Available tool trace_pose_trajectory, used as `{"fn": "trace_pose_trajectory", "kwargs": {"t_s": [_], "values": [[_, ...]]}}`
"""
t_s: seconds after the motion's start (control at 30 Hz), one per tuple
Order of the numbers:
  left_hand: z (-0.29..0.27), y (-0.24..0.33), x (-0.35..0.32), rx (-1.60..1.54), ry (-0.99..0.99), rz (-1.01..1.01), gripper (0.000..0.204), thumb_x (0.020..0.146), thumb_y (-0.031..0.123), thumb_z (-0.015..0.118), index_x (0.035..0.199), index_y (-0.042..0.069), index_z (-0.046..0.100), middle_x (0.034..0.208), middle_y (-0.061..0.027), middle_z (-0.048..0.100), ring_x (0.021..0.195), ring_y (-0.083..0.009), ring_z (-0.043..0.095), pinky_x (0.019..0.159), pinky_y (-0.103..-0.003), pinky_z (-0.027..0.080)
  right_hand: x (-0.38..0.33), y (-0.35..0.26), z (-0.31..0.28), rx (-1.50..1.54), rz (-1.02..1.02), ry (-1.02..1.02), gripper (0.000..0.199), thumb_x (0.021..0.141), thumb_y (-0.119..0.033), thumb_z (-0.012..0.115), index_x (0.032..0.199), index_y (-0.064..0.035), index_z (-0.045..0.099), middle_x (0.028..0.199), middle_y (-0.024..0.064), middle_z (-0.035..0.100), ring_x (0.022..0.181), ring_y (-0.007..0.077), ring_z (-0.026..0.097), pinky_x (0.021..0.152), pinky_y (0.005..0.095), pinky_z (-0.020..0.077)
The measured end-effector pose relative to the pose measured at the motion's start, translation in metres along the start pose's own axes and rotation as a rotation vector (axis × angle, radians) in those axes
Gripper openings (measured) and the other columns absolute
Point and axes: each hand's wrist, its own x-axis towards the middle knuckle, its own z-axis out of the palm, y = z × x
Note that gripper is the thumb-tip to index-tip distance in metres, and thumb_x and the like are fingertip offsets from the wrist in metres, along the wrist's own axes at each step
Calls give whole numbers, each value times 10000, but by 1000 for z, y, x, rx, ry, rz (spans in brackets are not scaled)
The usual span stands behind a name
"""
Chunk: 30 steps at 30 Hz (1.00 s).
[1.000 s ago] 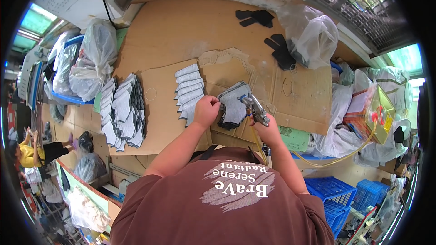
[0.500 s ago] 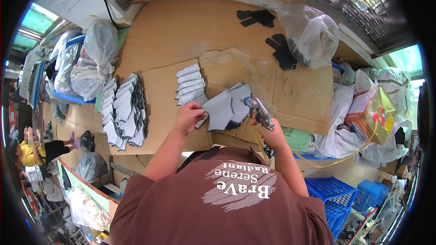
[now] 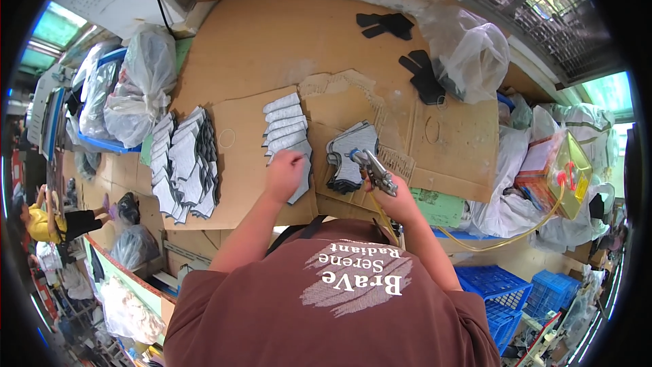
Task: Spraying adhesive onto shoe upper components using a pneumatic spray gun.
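My right hand (image 3: 396, 198) grips a metal spray gun (image 3: 375, 171), its nozzle over a stack of grey fabric pieces (image 3: 351, 143) with dark edges. A yellowish hose runs down from the gun. My left hand (image 3: 284, 175) is closed, fingers curled, at the near end of an overlapping row of grey fabric pieces (image 3: 284, 122). One grey piece (image 3: 301, 187) lies beside and partly under that hand. Whether the fingertips pinch anything is hidden. Further left lie two more overlapping rows of grey pieces (image 3: 189, 156).
Cardboard (image 3: 251, 41) covers the table. Black cut pieces (image 3: 424, 78) and a clear plastic bag (image 3: 472, 54) lie at the far right. A metal can (image 3: 567, 173) with the yellow hose stands right. Bagged goods (image 3: 146, 81) are left, blue crates (image 3: 492, 285) lower right. Another person (image 3: 51, 221) is far left.
My left hand has moved a grey piece leftward from beside the stack to the row's near end. The spray gun has shifted slightly left and down.
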Motion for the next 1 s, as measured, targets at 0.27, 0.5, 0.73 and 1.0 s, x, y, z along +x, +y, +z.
{"fn": "trace_pose_trajectory", "kwargs": {"t_s": [0.27, 0.5, 0.73, 1.0], "values": [[45, 27, 30, -69, -5, 61, 169, 682, 74, 692, 802, -14, 612, 751, -115, 567, 658, -222, 569, 609, -305, 466, 8, 2, 6, 61, 45, 0, 145, 720, -38, 508, 857, -11, 547, 741, 21, 553, 709, 106, 492, 689, 248, 412], [47, 27, 30, 8, -4, 69, 154, 673, 79, 693, 756, -16, 605, 735, -117, 568, 658, -233, 573, 608, -313, 467, 7, -2, 5, 93, 71, 30, 148, 727, -32, 503, 865, -7, 550, 742, 13, 553, 699, 90, 494, 673, 235, 416], [45, 30, 31, -39, -14, 24, 141, 674, 73, 686, 748, -12, 601, 741, -115, 571, 655, -232, 574, 616, -310, 473, 3, -30, -4, 96, 247, 157, 173, 723, -2, 478, 877, 4, 556, 734, 23, 555, 693, 100, 512, 677, 248, 429], [47, 30, 32, -46, -21, -6, 129, 675, 70, 681, 748, -3, 603, 737, -103, 577, 646, -203, 572, 617, -296, 470, 1, -11, -20, 68, 189, 210, 196, 730, -1, 448, 885, -6, 568, 747, 31, 573, 724, 132, 539, 725, 260, 436]]}}
